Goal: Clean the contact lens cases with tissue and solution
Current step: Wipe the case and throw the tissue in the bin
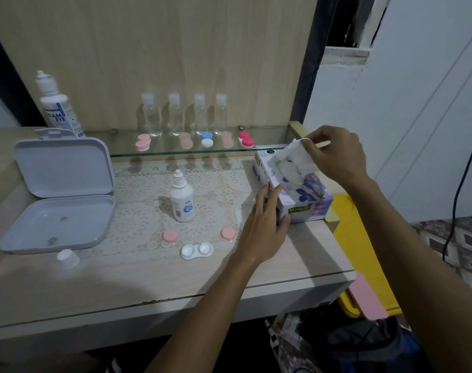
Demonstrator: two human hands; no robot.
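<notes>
Head view: right hand (334, 152) at two o'clock, grip pinching soft crinkled tissue (296, 154) above glossy cardboard tissue box (304, 205); left hand (264, 224) flat, fingers straight, bracing box; white twin-cup case (197, 250) at centre of counter (121, 286).

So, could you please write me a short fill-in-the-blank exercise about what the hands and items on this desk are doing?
1. The right hand pinches a ____ above the tissue box.
2. The left hand steadies the box at its ____ end.
3. The open white lens case lies between two loose ____ caps.
4. The small solution bottle stands with its cap ____.

Missing words: tissue; near; pink; off
</notes>
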